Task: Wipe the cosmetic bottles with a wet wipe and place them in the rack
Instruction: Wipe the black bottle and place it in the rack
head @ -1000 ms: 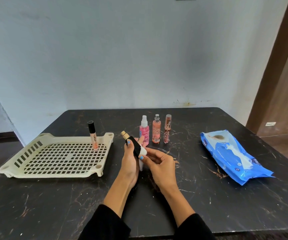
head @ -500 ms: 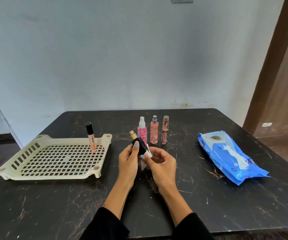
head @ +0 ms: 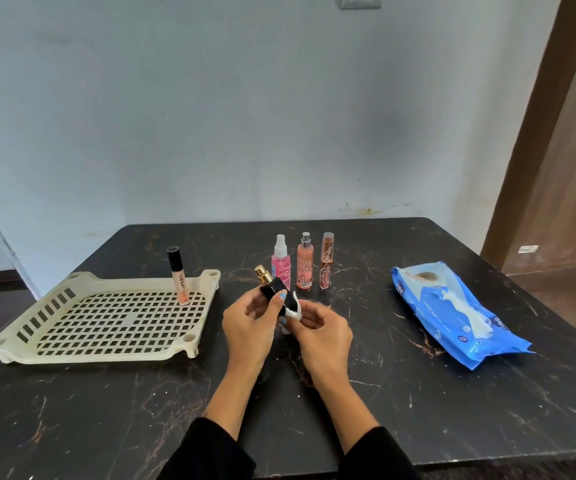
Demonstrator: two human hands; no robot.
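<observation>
Centre frame: left hand (head: 250,323) fingers (head: 277,301) pinch the tilted black bottle (head: 274,290); right hand (head: 324,332) fingers pinch the wet wipe (head: 293,311) against its base.

The table (head: 418,410) surface is open in front of the rack (head: 99,341) and between the hands and the wipes pack (head: 452,313). Three upright bottles (head: 304,261) stand in a close row directly behind the hands, blocking a straight reach to the far edge. Passage exists between that row and the rack's right rim, and between the row and the wipes pack. Inside the rack, one upright tube (head: 178,275) occupies the far right corner; the remaining grid floor is unobstructed.
</observation>
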